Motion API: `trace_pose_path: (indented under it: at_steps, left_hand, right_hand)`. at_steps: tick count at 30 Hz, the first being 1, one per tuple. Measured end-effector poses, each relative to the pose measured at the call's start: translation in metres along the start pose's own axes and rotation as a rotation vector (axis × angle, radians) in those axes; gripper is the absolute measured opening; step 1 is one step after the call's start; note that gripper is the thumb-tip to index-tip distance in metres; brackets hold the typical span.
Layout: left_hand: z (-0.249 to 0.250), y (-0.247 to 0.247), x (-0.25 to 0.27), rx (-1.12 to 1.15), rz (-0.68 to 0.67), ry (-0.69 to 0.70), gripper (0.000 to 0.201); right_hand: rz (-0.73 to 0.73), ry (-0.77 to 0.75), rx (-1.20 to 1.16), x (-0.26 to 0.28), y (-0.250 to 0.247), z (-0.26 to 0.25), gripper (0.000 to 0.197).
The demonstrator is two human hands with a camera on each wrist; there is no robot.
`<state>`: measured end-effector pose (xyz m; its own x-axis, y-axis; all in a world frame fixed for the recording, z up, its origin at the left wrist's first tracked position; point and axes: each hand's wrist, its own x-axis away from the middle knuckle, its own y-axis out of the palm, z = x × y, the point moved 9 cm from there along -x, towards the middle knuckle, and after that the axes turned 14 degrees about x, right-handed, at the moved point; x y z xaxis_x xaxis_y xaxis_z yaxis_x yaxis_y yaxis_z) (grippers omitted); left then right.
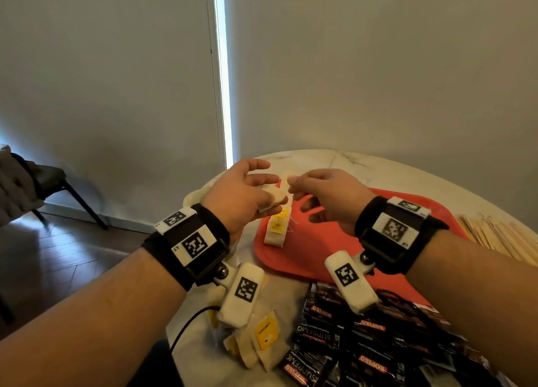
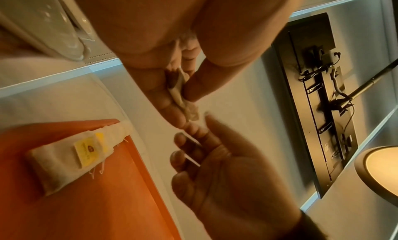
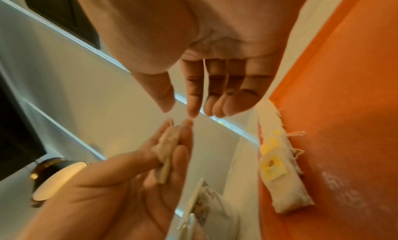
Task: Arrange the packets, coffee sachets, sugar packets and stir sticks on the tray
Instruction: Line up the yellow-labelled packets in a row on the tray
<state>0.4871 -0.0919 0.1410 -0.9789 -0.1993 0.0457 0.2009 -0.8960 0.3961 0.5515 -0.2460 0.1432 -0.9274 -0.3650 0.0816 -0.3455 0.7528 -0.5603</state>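
Loose tea bags (image 1: 256,340) lay near table (image 1: 364,165) edge, L side. Left hand (image 1: 241,194) pinched one tea bag (image 1: 273,198) betw. thumb & fingers, above red tray (image 1: 302,258). Row of tea bags (image 1: 276,226) on tray's L part. Right hand (image 1: 329,194): fingers relaxed, held nothing. Coffee sachets (image 1: 349,343) heaped below tray; stir sticks (image 1: 495,235) far R.

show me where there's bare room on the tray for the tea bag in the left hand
The red tray is bare right of the row of tea bags along its left edge, under the right hand. Crowded: the table in front of the tray, with loose tea bags and black coffee sachets; stir sticks flank the right rim. The left hand pinches the tea bag.
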Motion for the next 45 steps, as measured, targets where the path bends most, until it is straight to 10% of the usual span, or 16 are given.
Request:
trace_pose_path:
  at_steps: [6,18,26,45]
  left_hand:
    - [-0.001,0.014,0.006,0.063,0.007,-0.041,0.041]
    - [-0.009,0.009,0.019,0.036,0.102,-0.173,0.051]
    - [0.026,0.012,0.015,-0.157,0.042,0.058,0.021]
    - [0.025,-0.019,-0.01,-0.17,0.16,0.032,0.015]
  right_hand:
    - [0.001,-0.372,0.301,0.029,-0.003,-0.042,0.029]
    - [0.171,-0.377,-0.152,0.026,-0.041,-0.052,0.006]
    - [0.191,-0.372,0.001,0.028,-0.039,-0.061,0.007]
    - [-0.149,0.196,-0.116,0.006,0.037,0.041,0.031]
